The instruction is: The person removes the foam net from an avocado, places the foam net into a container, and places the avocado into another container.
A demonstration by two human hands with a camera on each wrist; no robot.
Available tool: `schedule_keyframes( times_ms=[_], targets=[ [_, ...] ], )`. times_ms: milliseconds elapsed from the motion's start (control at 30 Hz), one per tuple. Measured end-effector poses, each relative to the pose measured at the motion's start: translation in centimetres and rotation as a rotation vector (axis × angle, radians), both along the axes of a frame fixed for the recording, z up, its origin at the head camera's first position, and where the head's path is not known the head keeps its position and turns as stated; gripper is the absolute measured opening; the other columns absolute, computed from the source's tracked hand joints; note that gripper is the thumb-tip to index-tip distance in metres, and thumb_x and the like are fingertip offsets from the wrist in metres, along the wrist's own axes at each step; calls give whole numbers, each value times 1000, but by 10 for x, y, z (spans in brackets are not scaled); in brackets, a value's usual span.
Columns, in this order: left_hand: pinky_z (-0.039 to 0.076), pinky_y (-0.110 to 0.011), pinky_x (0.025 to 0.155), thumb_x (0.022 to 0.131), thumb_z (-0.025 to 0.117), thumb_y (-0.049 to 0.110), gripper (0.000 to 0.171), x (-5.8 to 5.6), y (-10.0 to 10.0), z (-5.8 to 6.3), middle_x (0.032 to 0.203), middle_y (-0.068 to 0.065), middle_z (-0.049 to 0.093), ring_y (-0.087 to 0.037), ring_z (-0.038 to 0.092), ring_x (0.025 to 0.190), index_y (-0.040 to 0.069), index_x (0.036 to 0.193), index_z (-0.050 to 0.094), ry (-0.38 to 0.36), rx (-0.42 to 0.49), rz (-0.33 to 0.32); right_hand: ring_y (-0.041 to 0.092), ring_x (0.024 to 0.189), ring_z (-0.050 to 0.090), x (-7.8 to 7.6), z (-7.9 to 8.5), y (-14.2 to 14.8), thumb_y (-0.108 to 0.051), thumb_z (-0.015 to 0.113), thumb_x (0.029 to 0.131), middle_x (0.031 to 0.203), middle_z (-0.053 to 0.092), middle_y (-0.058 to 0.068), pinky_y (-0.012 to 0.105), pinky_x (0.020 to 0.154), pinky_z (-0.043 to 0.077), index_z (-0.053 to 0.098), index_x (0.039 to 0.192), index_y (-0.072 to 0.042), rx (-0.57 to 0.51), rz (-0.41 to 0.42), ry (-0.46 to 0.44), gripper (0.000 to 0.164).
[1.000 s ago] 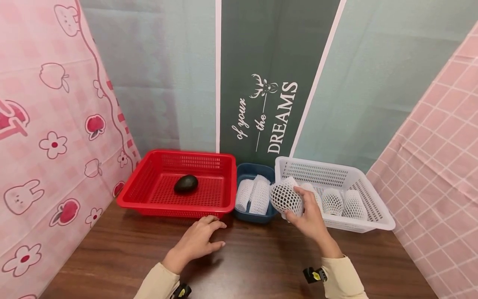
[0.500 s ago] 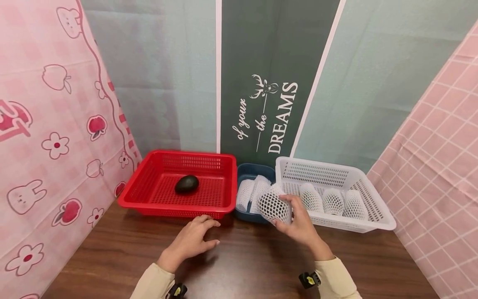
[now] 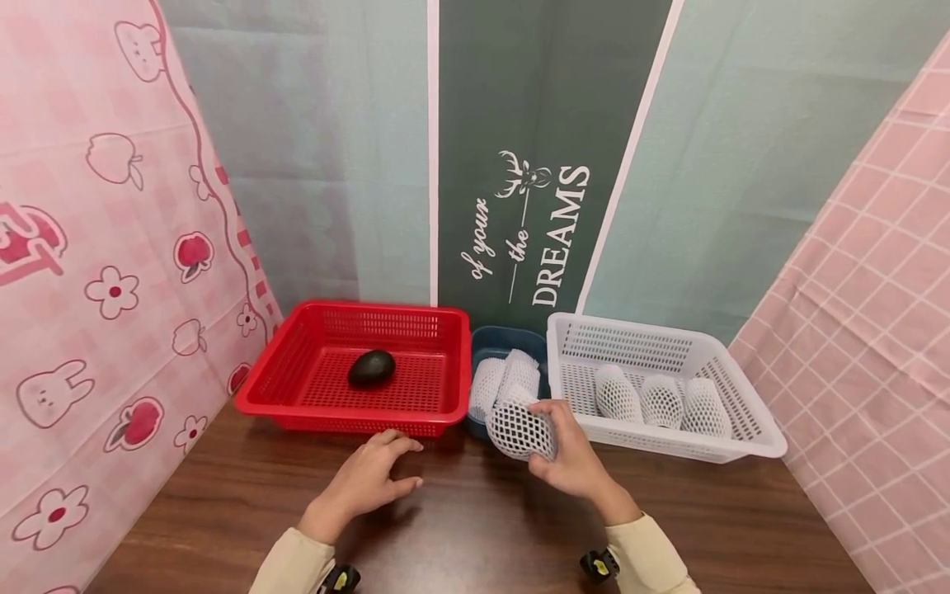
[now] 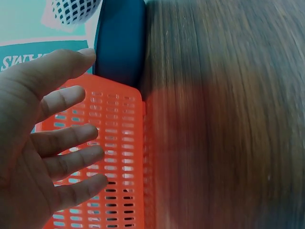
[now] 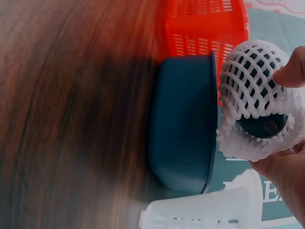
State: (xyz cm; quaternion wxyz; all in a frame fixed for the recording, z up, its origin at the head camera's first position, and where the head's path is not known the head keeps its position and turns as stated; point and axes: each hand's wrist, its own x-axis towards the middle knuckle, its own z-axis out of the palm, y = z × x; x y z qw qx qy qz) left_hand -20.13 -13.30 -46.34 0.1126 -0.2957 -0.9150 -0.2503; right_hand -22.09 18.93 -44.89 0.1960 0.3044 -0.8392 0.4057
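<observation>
My right hand (image 3: 570, 454) grips an avocado in a white foam net (image 3: 522, 425), held above the front of the blue bin (image 3: 543, 388). In the right wrist view the avocado's dark end (image 5: 263, 126) shows through the net's opening. My left hand (image 3: 364, 478) hovers before the red basket (image 3: 260, 394), fingers spread and holding nothing. One bare avocado (image 3: 371, 368) lies inside that basket. Two foam nets (image 3: 486, 384) lie in the blue bin, partly hidden by the held avocado.
At the right stands a white basket (image 3: 742, 445) with several netted avocados (image 3: 662, 402) along its front. All three containers line up at the back of the wooden table (image 3: 475, 528), against a curtain. Pink cloths (image 3: 59, 330) hang at both sides.
My right hand has carried the netted avocado leftward and slightly nearer, from the white basket's edge to over the blue bin. My left hand has drifted a little left.
</observation>
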Motion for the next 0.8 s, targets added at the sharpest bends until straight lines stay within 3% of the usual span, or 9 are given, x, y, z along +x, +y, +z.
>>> schedule_keyframes(
  times_ms=[200,500,800],
  targets=[
    [47,-40,76,72,78,25,37,-1,-6,-4,97,-3,58,-20,56,90,9,103,66,-28,7,19,22,105,48,-1,-5,-7,0,67,50,113,48,7,28,90,36,50,111,1,40,32,20,63],
    [47,-39,78,71,79,26,39,-3,-14,-9,96,-2,58,-20,57,91,8,103,66,-10,0,38,19,103,47,-1,-7,-15,0,67,51,111,47,4,29,88,39,50,111,-2,93,79,64,61],
    [47,-40,79,71,79,25,38,-3,-20,-10,96,-4,60,-21,57,91,8,102,66,-18,-1,56,16,102,47,0,-18,-26,2,66,54,110,45,2,28,85,42,48,112,-2,163,147,30,61]
  ],
)
